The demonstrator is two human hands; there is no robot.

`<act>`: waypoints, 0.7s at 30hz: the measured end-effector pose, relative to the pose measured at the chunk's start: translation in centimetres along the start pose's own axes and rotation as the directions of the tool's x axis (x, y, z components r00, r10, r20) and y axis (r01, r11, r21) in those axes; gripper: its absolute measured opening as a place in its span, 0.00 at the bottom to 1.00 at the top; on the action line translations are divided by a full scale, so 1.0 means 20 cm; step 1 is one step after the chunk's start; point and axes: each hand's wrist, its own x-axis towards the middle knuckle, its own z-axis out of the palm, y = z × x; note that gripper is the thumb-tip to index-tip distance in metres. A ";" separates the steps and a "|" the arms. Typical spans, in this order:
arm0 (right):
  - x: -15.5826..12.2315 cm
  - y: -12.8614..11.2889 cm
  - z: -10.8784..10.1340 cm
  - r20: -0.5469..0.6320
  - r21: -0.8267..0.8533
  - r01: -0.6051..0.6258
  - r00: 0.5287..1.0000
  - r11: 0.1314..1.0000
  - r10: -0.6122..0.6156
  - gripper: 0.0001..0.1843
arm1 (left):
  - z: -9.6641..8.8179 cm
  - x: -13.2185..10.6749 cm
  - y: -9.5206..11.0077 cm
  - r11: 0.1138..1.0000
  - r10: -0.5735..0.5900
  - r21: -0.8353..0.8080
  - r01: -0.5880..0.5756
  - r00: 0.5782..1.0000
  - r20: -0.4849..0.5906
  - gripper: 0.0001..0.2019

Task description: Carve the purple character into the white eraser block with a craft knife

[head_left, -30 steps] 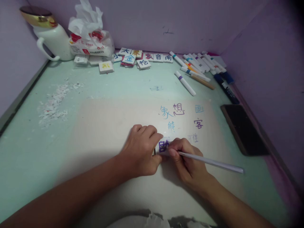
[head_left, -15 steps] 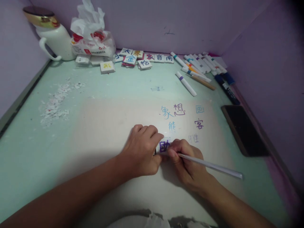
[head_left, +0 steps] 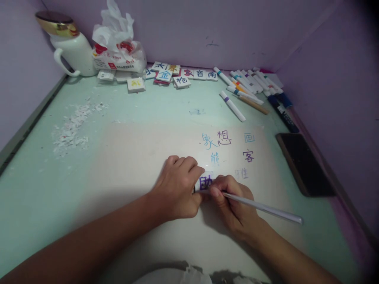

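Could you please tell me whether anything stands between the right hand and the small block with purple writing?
Nothing visible does: the right hand, holding the slim tool, is right at the small block, which the left hand grips. The tool's tip is hard to make out.

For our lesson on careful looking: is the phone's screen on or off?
Off, it appears: the phone lies dark, with nothing lit on it.
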 end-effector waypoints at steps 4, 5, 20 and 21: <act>0.00 -0.01 0.00 -0.005 -0.015 0.009 1.000 1.000 -0.009 0.06 | 0.00 0.00 0.00 1.000 0.000 -0.005 0.000 1.000 -0.002 0.12; 0.01 -0.01 0.00 -0.004 -0.015 0.010 1.000 1.000 -0.010 0.06 | 0.00 0.00 0.00 1.000 -0.001 -0.005 0.001 1.000 -0.002 0.12; -0.09 0.06 -0.03 -0.168 0.159 -0.069 0.981 0.985 0.096 0.06 | -0.01 0.00 -0.01 0.999 0.033 -0.008 -0.033 0.999 0.020 0.20; -0.09 0.06 -0.03 -0.148 0.157 -0.066 0.985 0.985 0.090 0.06 | -0.01 0.00 -0.01 1.000 0.031 -0.007 -0.031 0.999 0.021 0.19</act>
